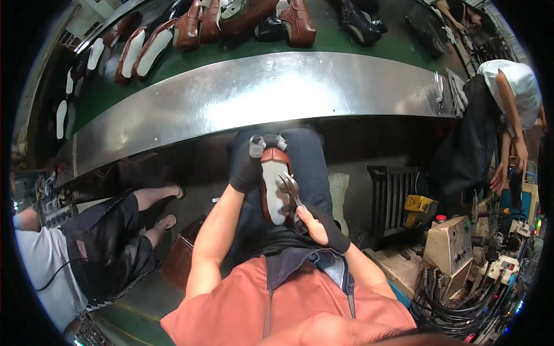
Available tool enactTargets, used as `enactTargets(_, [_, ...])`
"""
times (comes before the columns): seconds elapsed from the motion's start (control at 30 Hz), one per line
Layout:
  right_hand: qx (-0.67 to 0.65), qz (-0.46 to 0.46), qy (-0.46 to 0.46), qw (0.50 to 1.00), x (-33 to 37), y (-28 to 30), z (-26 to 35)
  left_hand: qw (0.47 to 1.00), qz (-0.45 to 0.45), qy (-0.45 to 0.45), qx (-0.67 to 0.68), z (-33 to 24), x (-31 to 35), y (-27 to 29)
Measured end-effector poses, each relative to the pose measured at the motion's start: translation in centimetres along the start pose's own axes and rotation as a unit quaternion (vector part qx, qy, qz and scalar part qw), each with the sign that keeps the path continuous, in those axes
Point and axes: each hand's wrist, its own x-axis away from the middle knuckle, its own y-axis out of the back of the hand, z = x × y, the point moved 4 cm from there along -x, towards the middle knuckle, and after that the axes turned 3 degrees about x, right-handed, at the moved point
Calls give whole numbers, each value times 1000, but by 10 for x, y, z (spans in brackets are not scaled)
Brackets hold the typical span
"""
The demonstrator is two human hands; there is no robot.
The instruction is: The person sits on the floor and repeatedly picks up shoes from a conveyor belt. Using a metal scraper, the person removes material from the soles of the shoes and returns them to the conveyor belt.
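Observation:
A brown leather shoe (pixel 268 190) lies bottom up across my lap, its pale sole side facing me. My left hand (pixel 249 161), in a dark fingerless glove with pale wrapping on the fingers, is closed around the shoe's far end. My right hand (pixel 316 226), in a similar dark glove, grips a pair of metal pincers (pixel 291 187). The pincers' head is over the right side of the sole, by the shoe's edge; I cannot tell whether it touches. The lower handles are partly hidden by my right hand.
Beyond my knees runs a metal-edged bench (pixel 277 81) with a green belt (pixel 334 55) carrying several brown and black shoes (pixel 301 23). One person (pixel 52 265) sits at the left; another (pixel 508 86) bends over at the right. Machinery with cables (pixel 447 248) stands near my right arm.

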Motion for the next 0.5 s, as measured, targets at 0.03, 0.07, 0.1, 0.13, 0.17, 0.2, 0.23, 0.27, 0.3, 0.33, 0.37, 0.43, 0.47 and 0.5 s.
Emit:
enactTargets(0.03, [-24,-8,-6,1000,-11,-2,-11,999,3,-13,45,-3,-1,-6])
enactTargets(0.07, [-40,9,22,999,-23,-3,-14,996,1,-23,86,-9,3,-12])
enactTargets(0.1, [-58,23,46,997,-32,-4,-4,991,-1,-30,130,-15,8,-19])
enactTargets(0.13, [-92,31,28,995,-30,-4,5,998,-21,-15,56,-18,12,-22])
enactTargets(0.17, [-125,44,12,991,-28,-8,23,997,-18,-27,65,-18,14,-22])
enactTargets(0.2, [-172,66,2,983,-26,-10,33,996,-14,-38,75,-15,14,-22])
enactTargets(0.23, [-218,88,-8,972,-26,-13,38,995,-10,-49,85,-14,15,-21])
enactTargets(0.27, [-119,31,-1,992,-21,-11,36,995,-21,-43,92,-15,20,-23])
enactTargets(0.3, [-18,-29,4,999,-14,-12,31,996,-15,-56,72,-13,22,-23])
enactTargets(0.33, [111,-93,29,989,-15,-17,19,996,-10,-70,52,-10,23,-23])
enactTargets(0.37, [133,-172,133,967,-17,-26,9,996,-3,-81,33,-7,26,-26])
enactTargets(0.43, [183,-187,217,940,-13,-29,-2,995,30,-83,49,-28,35,-32])
enactTargets(0.47, [193,-161,242,937,-11,-28,-4,992,60,-101,48,-38,41,-32])
enactTargets(0.5, [213,-126,266,932,-1,-25,-7,988,89,-111,53,-47,55,-35])
